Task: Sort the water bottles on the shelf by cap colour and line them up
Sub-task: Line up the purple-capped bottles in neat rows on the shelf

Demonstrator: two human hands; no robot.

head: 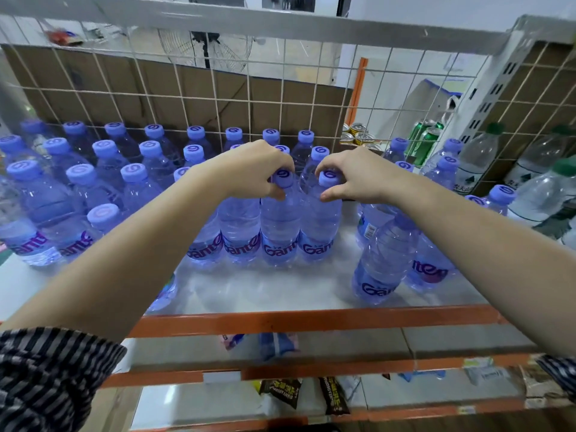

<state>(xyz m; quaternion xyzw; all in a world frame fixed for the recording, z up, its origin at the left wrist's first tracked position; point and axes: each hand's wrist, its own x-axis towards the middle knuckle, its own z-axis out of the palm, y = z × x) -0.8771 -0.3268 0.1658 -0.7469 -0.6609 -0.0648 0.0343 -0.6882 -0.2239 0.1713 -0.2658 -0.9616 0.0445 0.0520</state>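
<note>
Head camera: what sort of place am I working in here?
Probably a small shop or its stockroom: orange-edged shelf tiers, rows of purple-capped water bottles, drink cans behind the wire grid, snack packets below.

bottles (280, 226) stand in rows on the shelf (265, 291), cans (358, 135) behind at right.

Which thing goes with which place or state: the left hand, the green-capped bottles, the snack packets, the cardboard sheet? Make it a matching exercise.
1 left hand
2 green-capped bottles
3 snack packets
4 cardboard sheet

a on a lower shelf
b grips a purple cap
c behind the rear wire mesh
d far right of the top shelf

Pairs: 1-b, 2-d, 3-a, 4-c
</note>
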